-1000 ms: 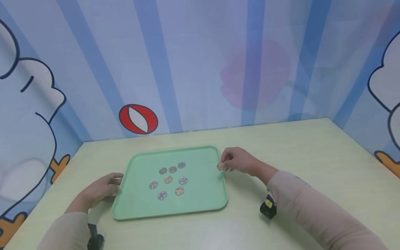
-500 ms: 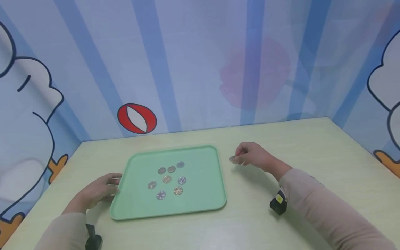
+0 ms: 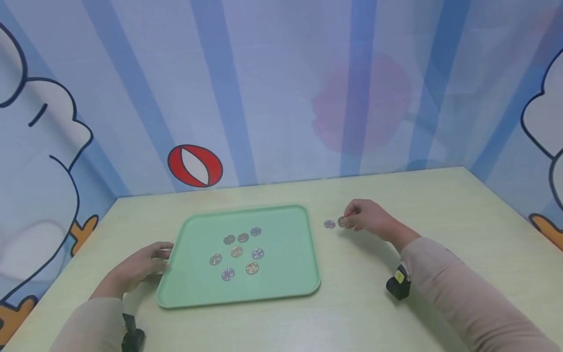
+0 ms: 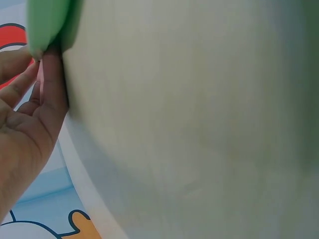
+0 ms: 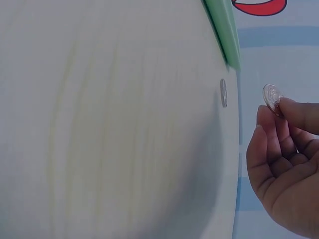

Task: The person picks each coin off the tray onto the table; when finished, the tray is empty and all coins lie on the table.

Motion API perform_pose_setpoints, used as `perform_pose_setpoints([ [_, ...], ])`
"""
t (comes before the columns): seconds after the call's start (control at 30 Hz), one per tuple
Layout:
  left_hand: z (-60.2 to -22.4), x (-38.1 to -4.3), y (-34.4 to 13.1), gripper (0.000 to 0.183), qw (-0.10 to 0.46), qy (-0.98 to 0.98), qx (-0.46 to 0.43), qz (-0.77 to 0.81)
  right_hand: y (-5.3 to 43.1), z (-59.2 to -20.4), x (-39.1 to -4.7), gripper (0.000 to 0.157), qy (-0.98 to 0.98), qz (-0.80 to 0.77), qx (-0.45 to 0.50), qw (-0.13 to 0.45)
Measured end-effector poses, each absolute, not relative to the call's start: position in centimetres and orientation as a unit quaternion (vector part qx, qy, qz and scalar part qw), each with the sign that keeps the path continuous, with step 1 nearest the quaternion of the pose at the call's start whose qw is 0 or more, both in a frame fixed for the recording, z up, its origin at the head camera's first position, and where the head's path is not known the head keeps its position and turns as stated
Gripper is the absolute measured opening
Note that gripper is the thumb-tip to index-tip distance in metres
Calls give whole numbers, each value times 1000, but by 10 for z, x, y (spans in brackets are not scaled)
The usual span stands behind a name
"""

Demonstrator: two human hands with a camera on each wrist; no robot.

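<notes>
Several shiny coins lie scattered on a green tray (image 3: 286, 274), among them a golden coin (image 3: 252, 268) toward the front. My left hand (image 3: 140, 266) is at the tray's left rim, thumb and fingers at the edge; the left wrist view shows the rim (image 4: 45, 25) between them. Right of the tray, my right hand (image 3: 367, 217) pinches a coin (image 5: 271, 98) between thumb and fingertips, just above the table. A second coin (image 3: 329, 224) lies flat on the table between that hand and the tray.
The pale wooden table (image 3: 334, 318) ends at a blue striped backdrop (image 3: 281, 98) printed with a red and white ball (image 3: 195, 165). Black wrist cameras hang under both sleeves, such as the right camera (image 3: 398, 283).
My right hand has moved right from the tray's right rim onto the table area. One coin now lies on the table, with another in my fingers. The left hand stays put.
</notes>
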State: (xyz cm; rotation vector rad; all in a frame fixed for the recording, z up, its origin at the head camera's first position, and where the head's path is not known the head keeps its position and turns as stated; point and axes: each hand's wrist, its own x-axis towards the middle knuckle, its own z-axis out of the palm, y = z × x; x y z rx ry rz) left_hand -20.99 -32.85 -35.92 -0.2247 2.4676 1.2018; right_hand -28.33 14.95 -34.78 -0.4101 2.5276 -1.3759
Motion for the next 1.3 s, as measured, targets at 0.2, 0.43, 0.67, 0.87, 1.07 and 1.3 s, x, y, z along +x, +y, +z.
perform_pose_setpoints([
  [0.2,-361,-208,-330,58,183,889,-79,412,157,-352,-287,15,862,-474,-130,121],
  [0.43,-358,-208,-327,58,187,882,-86,425,162,-352,-291,16,867,-467,-122,122],
  [0.67,-358,-208,-326,59,186,882,-82,424,167,-354,-297,14,874,-456,-112,124],
  [0.87,-357,-206,-326,59,186,882,-74,427,167,-355,-299,13,881,-444,-109,123],
  [1.07,-354,-207,-325,60,185,883,-76,425,168,-359,-303,13,882,-443,-104,124],
  [1.3,-357,-207,-326,61,186,880,-82,428,168,-362,-307,11,884,-436,-101,133],
])
